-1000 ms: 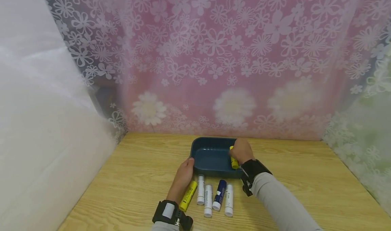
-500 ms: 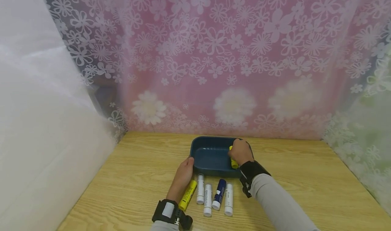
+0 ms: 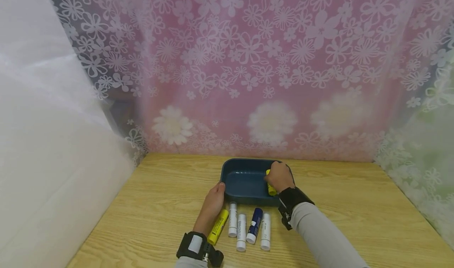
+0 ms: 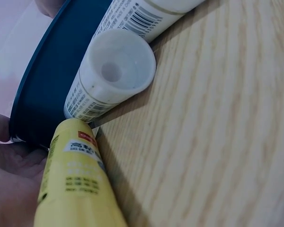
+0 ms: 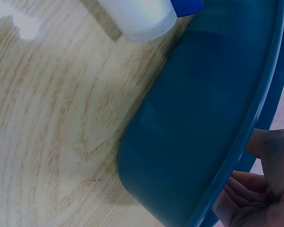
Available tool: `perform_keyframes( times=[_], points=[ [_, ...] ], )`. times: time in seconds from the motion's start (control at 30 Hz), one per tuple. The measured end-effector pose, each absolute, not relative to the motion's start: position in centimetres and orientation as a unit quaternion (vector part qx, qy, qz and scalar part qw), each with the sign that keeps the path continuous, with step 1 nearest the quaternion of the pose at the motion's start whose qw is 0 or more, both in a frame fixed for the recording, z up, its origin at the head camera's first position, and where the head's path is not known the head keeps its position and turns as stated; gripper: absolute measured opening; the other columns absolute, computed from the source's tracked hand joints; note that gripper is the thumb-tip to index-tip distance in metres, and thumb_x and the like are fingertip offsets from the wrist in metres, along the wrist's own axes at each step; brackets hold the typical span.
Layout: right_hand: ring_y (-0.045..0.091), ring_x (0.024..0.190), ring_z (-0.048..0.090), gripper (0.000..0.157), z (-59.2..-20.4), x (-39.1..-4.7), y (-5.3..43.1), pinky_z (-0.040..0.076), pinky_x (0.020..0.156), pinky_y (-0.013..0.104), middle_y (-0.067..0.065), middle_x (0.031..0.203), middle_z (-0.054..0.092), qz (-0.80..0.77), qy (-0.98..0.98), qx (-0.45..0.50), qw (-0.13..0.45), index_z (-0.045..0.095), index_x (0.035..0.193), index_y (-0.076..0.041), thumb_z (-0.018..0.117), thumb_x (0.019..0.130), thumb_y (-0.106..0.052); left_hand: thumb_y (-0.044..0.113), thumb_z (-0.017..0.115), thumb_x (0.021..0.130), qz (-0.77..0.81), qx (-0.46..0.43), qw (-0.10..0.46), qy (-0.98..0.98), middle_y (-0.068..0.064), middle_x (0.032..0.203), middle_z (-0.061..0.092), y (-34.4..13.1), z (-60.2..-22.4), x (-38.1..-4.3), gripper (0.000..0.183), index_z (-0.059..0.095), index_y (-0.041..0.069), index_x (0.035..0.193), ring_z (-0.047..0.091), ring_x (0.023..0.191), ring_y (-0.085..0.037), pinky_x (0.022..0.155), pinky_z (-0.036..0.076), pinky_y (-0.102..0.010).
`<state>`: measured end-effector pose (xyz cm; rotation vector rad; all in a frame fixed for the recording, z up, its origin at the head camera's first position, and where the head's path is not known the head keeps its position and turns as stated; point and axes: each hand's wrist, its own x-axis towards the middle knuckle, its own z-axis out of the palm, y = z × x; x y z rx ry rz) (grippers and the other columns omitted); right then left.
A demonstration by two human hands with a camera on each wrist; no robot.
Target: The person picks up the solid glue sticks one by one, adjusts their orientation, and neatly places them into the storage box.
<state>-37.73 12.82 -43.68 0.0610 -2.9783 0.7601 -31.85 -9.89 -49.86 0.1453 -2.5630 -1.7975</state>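
Observation:
A dark blue rectangular tray (image 3: 244, 200) sits on the wooden table. At its left end, my left hand (image 3: 214, 200) grips the wall, thumb at the rim; the left wrist view shows part of this hand (image 4: 14, 184) against the blue side. My right hand (image 3: 280, 176) reaches over the right end and holds a yellow glue stick (image 3: 272, 190) low inside the tray. In the right wrist view, the right hand (image 5: 270, 184) has its fingers behind the rim, and the stick is hidden. Beside my left wrist lies another yellow glue stick (image 3: 218, 227).
Several glue sticks lie in front of the tray: a white one (image 3: 232, 220) close to it, another white one (image 3: 241, 232), a dark blue one (image 3: 254, 225) and a white one (image 3: 265, 231). A flowered pink curtain (image 3: 266, 82) hangs behind the table (image 3: 347, 213).
My right hand has shifted slightly down and inward with the yellow glue stick, baring more of the tray's right rim. My left hand stays at the left end.

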Motion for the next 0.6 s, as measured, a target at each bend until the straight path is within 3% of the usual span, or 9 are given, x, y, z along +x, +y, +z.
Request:
perform_keyframes(
  times=[0.23,0.6],
  points=[
    [0.024,0.058,0.06,0.017,-43.65,-37.67,12.78,0.047,0.051,0.031,0.012,0.065,0.061,0.243,-0.97,0.014,0.024,0.066,0.076,0.002,0.075,0.085,-0.009,0.037,0.035,0.11,-0.577,0.048,0.002,-0.816,-0.016,0.157,0.045,-9.91,-49.87,-31.85,0.054,0.044,0.006,0.153,0.035,0.149,-0.039,0.122,0.027,-0.058],
    [0.023,0.057,0.058,0.022,-43.86,-38.02,12.78,0.044,0.05,0.03,0.009,0.062,0.057,0.24,-0.97,0.011,0.027,0.062,0.07,-0.002,0.077,0.084,-0.01,0.038,0.035,0.11,-0.58,0.046,0.003,-0.814,-0.016,0.157,0.045,-9.94,-49.89,-31.93,0.054,0.045,0.006,0.153,0.035,0.149,-0.038,0.122,0.027,-0.058]
  ],
)
